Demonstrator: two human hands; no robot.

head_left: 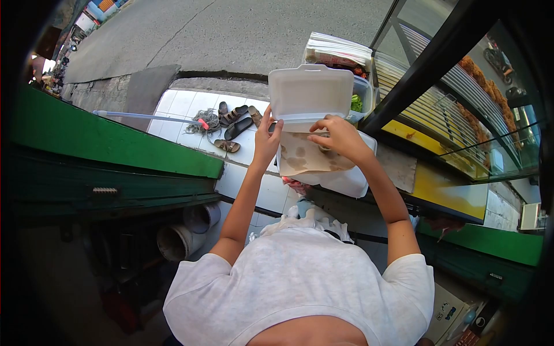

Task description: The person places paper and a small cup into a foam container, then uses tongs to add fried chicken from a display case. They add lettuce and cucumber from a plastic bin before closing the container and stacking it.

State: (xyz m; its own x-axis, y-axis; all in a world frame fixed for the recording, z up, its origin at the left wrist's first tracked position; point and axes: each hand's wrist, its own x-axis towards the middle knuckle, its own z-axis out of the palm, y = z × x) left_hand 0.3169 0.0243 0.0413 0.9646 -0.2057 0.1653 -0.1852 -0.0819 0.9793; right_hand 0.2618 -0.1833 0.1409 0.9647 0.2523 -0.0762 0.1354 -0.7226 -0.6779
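A white foam takeaway box [311,95] stands with its lid raised in front of me. Brown paper [297,155] with dark, greasy-looking spots lines its lower half. My left hand [268,138] grips the box's left edge near the hinge, thumb on the inner side. Over the paper, my right hand [340,139] is bent with its fingers curled. Under its palm shows part of a small brownish item that I cannot make out. Below the box and to its right lies a white lid or tray [358,181].
A clear tub [363,92] with green leaves and a stack of white foam boxes [337,49] stand behind. At right, a glass case [461,104] holds brown fried-looking food. Sandals [234,118] and a mop [203,122] lie on white tiles. Green panels [115,132] flank me.
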